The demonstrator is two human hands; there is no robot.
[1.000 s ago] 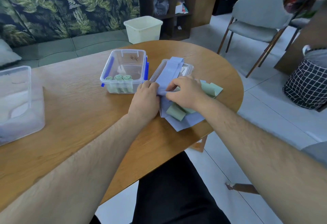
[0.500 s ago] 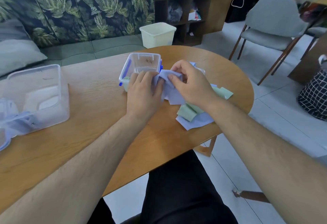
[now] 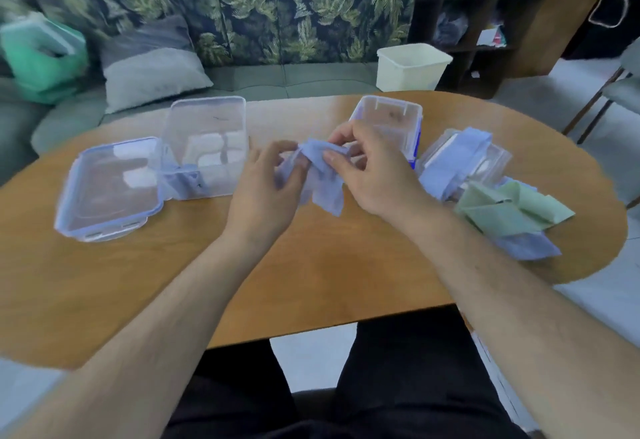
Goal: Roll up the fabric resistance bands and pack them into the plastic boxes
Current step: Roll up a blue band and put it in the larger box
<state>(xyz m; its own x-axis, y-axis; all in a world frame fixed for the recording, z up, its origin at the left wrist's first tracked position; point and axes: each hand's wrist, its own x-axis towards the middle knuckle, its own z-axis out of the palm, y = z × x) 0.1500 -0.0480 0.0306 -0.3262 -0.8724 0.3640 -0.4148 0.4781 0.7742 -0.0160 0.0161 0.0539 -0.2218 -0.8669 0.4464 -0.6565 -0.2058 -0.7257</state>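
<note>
I have one lavender band (image 3: 323,182) lifted off the bench (image 3: 311,282), just above the centre of the frame, held between both hands. The fingers of my right hand (image 3: 374,175) are curled, with thumb and forefinger pinching its upper fold. The fingers of my left hand (image 3: 266,192) curl loosely round its other side, and its free end hangs down between them. I judge I hold it in the air to find an end and square it before rolling; no roll has started yet.

The right box (image 3: 388,116) stands open just behind my right hand, close enough to drop a roll in; my hand hides what it holds. The left box (image 3: 207,133), left of centre, is open too, with something lavender low in its near corner, too blurred to name. A lid (image 3: 107,189) lies flat beside it at the left of the frame.

The loose lavender bands (image 3: 453,158) and green bands (image 3: 512,210) are heaped at the right, partly on a second lid (image 3: 498,158), near the bench's rounded edge. A careless tug could, I think, drag some over. The bare wood in the lower middle, between my forearms, gives the most room to lay the band down and roll it.
</note>
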